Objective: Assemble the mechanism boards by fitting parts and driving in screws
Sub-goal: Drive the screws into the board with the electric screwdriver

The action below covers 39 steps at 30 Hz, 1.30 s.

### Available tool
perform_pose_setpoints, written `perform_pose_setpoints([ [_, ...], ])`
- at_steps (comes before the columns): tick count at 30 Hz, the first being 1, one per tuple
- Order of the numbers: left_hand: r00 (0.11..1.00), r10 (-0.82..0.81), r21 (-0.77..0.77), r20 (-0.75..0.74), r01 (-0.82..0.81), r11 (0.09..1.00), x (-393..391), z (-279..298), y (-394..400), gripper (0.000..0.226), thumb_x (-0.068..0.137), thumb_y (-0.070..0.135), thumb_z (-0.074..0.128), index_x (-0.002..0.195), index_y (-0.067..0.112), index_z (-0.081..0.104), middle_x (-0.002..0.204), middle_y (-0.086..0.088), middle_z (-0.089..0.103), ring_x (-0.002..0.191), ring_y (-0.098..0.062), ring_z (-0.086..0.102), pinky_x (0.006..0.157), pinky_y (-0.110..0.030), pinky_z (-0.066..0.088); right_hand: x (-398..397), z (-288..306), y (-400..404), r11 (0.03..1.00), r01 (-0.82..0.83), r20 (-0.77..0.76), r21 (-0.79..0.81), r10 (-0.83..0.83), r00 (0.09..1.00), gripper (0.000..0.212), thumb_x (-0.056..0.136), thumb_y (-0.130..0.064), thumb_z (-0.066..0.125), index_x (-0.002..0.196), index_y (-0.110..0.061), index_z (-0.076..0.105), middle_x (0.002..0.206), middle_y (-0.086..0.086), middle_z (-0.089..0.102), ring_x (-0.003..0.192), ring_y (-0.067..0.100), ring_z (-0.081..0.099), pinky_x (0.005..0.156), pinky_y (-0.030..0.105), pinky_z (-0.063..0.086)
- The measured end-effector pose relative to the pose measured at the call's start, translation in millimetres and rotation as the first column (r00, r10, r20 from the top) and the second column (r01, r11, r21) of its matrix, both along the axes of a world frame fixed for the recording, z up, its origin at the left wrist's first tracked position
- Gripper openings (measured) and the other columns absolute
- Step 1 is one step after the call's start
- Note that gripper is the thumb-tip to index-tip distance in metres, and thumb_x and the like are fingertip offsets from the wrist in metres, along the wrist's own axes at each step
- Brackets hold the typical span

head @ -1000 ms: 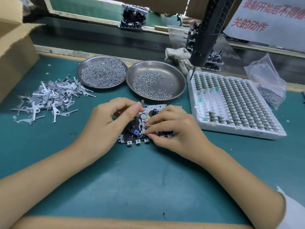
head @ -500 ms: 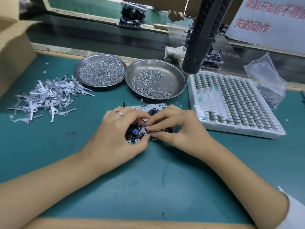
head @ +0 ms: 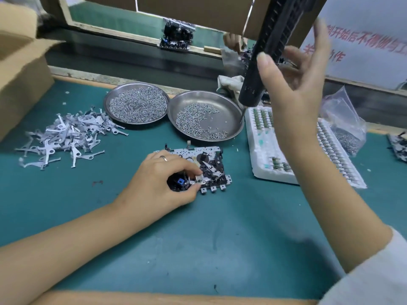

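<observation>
The board (head: 198, 168) lies mid-worktop (head: 220, 238), the left hand (head: 158, 183) pinching its near-left corner between curled fingers and thumb. At 1 o'clock the right hand (head: 295, 84) is raised, fingers spread wide beside the hanging screwdriver (head: 264, 62). 2 screw dishes (head: 136, 104) sit at 12.

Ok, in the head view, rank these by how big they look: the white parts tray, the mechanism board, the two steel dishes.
1. white parts tray, largest though partly hidden by the arm.
2. Left steel dish and right steel dish, too alike to rank.
3. mechanism board, smallest.
</observation>
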<state>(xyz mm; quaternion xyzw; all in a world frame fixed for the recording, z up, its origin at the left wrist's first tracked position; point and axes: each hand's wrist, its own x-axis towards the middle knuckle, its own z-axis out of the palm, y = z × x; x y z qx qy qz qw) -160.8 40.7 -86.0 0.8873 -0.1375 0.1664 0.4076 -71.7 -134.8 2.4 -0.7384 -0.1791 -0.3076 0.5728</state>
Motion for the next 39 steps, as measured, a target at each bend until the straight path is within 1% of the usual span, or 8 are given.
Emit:
perform_pose_setpoints([
  [3, 1.000, -0.017, -0.016, -0.007, 0.017, 1.000, 0, 1, 2, 0.019, 0.068, 0.013, 0.083, 0.085, 0.017, 0.075, 0.077, 0.019, 0.064, 0.081, -0.013, 0.058, 0.085, -0.033, 0.045, 21, 25, 14, 0.997, -0.069, -0.040, 0.017, 0.070, 0.997, 0.072, 0.087, -0.020, 0.066, 0.142, -0.005, 0.023, 0.109, -0.002, 0.056, 0.095, 0.006, 0.059, 0.086, 0.025, 0.050],
  [7, 1.000, -0.015, -0.052, -0.006, 0.015, 0.999, 0, 1, 2, 0.022, 0.066, 0.007, 0.083, 0.083, 0.019, 0.076, 0.076, 0.017, 0.065, 0.081, -0.013, 0.058, 0.082, -0.028, 0.045, 22, 30, 35, 0.965, -0.195, -0.041, 0.178, 0.205, 0.978, 0.045, 0.090, -0.010, 0.061, 0.126, -0.002, 0.035, 0.089, 0.010, 0.053, 0.065, 0.016, 0.057, 0.062, 0.029, 0.052],
  [11, 1.000, -0.013, -0.076, 0.011, 0.014, 0.997, 0, 0, 1, 0.023, 0.065, 0.005, 0.084, 0.083, 0.017, 0.076, 0.076, 0.012, 0.066, 0.081, -0.014, 0.059, 0.083, -0.028, 0.045, -4, 11, 49, 0.874, -0.379, 0.003, 0.303, 0.397, 0.918, 0.018, 0.089, -0.006, 0.056, 0.096, -0.012, 0.041, 0.062, 0.003, 0.049, 0.040, 0.018, 0.047, 0.045, 0.028, 0.043],
  [14, 1.000, -0.011, -0.082, 0.021, 0.013, 0.997, 0, -1, 1, 0.023, 0.064, 0.005, 0.084, 0.083, 0.016, 0.077, 0.076, 0.011, 0.067, 0.079, -0.011, 0.057, 0.081, -0.027, 0.046, -25, -9, 54, 0.786, -0.464, 0.023, 0.409, 0.499, 0.866, 0.017, 0.088, -0.009, 0.057, 0.089, -0.010, 0.040, 0.056, 0.002, 0.047, 0.037, 0.018, 0.045, 0.043, 0.025, 0.038],
  [17, 0.999, -0.004, -0.083, 0.032, 0.007, 0.997, 1, -3, 2, 0.020, 0.064, 0.009, 0.084, 0.081, 0.015, 0.076, 0.074, 0.012, 0.065, 0.077, -0.007, 0.055, 0.078, -0.025, 0.046, -37, -19, 58, 0.743, -0.491, 0.034, 0.454, 0.537, 0.843, 0.020, 0.086, -0.015, 0.058, 0.092, -0.009, 0.040, 0.051, -0.004, 0.049, 0.036, 0.018, 0.044, 0.043, 0.025, 0.037],
  [21, 0.998, -0.005, -0.063, 0.064, 0.009, 0.998, 2, -2, 1, 0.013, 0.064, 0.019, 0.074, 0.076, 0.015, 0.075, 0.070, 0.020, 0.057, 0.074, -0.006, 0.052, 0.074, -0.020, 0.044, -40, -23, 61, 0.751, -0.470, 0.025, 0.463, 0.519, 0.854, 0.025, 0.082, -0.020, 0.059, 0.091, -0.009, 0.039, 0.051, 0.000, 0.047, 0.035, 0.022, 0.043, 0.044, 0.025, 0.036],
  [29, 0.997, -0.008, -0.045, 0.073, 0.011, 0.999, 2, -3, 2, 0.012, 0.064, 0.019, 0.074, 0.075, 0.014, 0.074, 0.069, 0.013, 0.059, 0.070, -0.009, 0.053, 0.072, -0.025, 0.044, -41, -25, 62, 0.740, -0.489, 0.047, 0.461, 0.530, 0.847, 0.020, 0.081, -0.020, 0.058, 0.093, -0.014, 0.042, 0.051, -0.001, 0.046, 0.034, 0.020, 0.042, 0.044, 0.027, 0.036],
  [39, 0.997, -0.011, -0.053, 0.073, 0.014, 0.998, 3, -5, 2, 0.012, 0.064, 0.019, 0.074, 0.075, 0.015, 0.074, 0.067, 0.012, 0.058, 0.069, -0.008, 0.051, 0.072, -0.025, 0.044, -41, -26, 63, 0.722, -0.506, 0.064, 0.471, 0.545, 0.836, 0.021, 0.084, -0.014, 0.057, 0.096, -0.010, 0.040, 0.051, 0.000, 0.046, 0.034, 0.020, 0.042, 0.044, 0.024, 0.036],
])
